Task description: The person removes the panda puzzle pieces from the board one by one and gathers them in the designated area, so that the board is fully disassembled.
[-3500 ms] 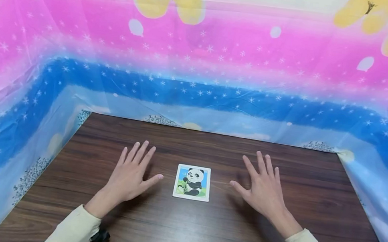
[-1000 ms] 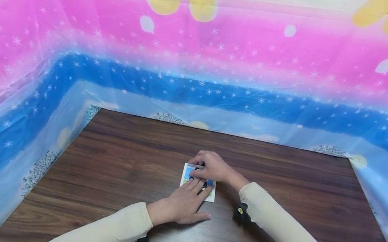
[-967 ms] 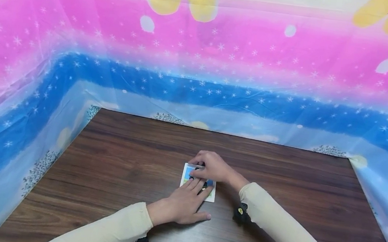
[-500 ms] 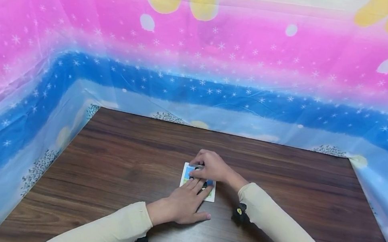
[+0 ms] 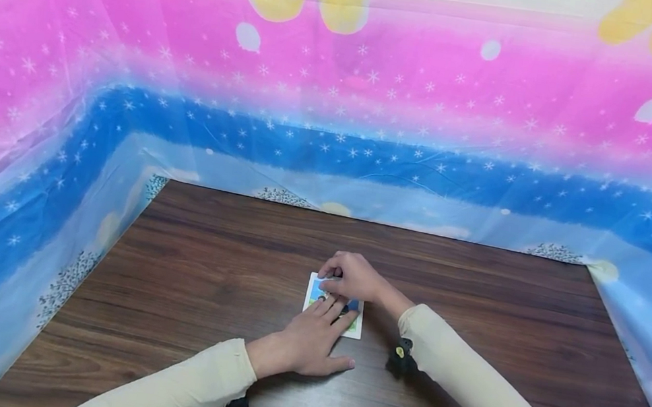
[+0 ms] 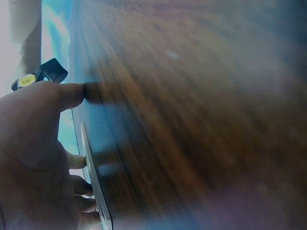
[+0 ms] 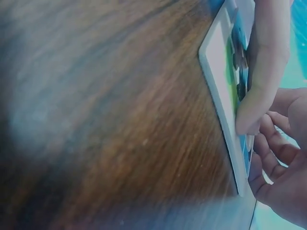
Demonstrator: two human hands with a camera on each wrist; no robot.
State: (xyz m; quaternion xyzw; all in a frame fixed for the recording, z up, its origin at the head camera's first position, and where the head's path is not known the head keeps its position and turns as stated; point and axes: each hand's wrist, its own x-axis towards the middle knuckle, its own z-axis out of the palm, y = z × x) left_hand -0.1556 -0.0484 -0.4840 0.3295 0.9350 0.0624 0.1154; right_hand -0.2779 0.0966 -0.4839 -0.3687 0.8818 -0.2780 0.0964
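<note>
A small square panda picture puzzle (image 5: 355,333) in a white frame lies on the brown wooden table, mostly covered by both hands. My left hand (image 5: 311,344) rests across its lower part, fingers straight on the picture and thumb out over the table. At the upper edge, my right hand (image 5: 359,279) has curled fingers, with thumb and forefinger pinching at a thin puzzle piece (image 7: 250,145). In the right wrist view, a left finger presses on the board (image 7: 213,67) beside this pinch. The left wrist view catches the board edge (image 6: 98,187) below the fingertips.
The dark wood table (image 5: 204,250) surrounds the puzzle. A pink and blue patterned cloth (image 5: 313,107) hangs behind the table and along its sides. A black wrist camera (image 5: 400,356) sits under the right sleeve.
Both hands came in from either side onto the puzzle, the left flat and the right at its upper edge. During the last second, the right fingers shifted only slightly.
</note>
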